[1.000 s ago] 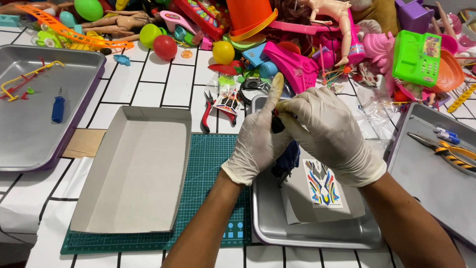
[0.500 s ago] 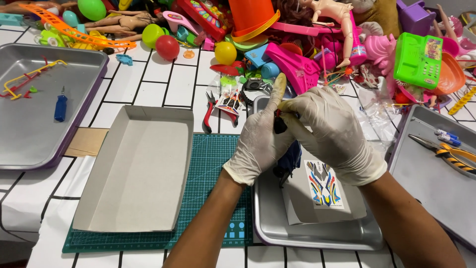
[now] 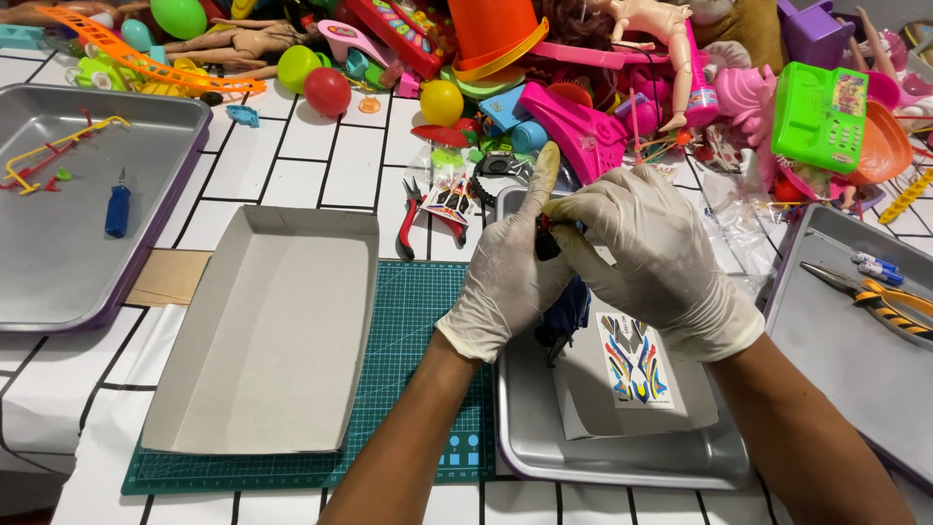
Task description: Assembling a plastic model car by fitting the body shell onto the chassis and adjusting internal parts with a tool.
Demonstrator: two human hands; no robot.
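White-gloved, both hands meet above the middle steel tray (image 3: 622, 467) in the head view, the only view we have. Our left hand (image 3: 510, 277) is curled round a small dark blue toy part (image 3: 566, 313), its forefinger standing straight up; our right hand (image 3: 656, 262) is closed over the top, thumb and fingers pinching the same piece, so the two are pressed together about it. The part hangs just over the tray's near left area, above a grey card carrying a coloured sticker sheet (image 3: 637, 358).

Compared with the pictures of one second and half a second ago, we find almost nothing altered: the hands keep the same place and clasp, with only a slight turn of the right fingers. We judge the work on the small part to be continuing, not finished.

Counted: three metal trays, one at the left (image 3: 58, 253), one in the middle, one at the right (image 3: 826, 331); one open cardboard box (image 3: 277, 335) on one green cutting mat (image 3: 418, 331); one blue-handled screwdriver (image 3: 118, 206) in the left tray; one red-handled pliers (image 3: 413, 219) on the counter (image 3: 311, 175); one yellow-handled pliers (image 3: 880, 297) in the right tray. Behind lies a heap of toys too dense for us to count.
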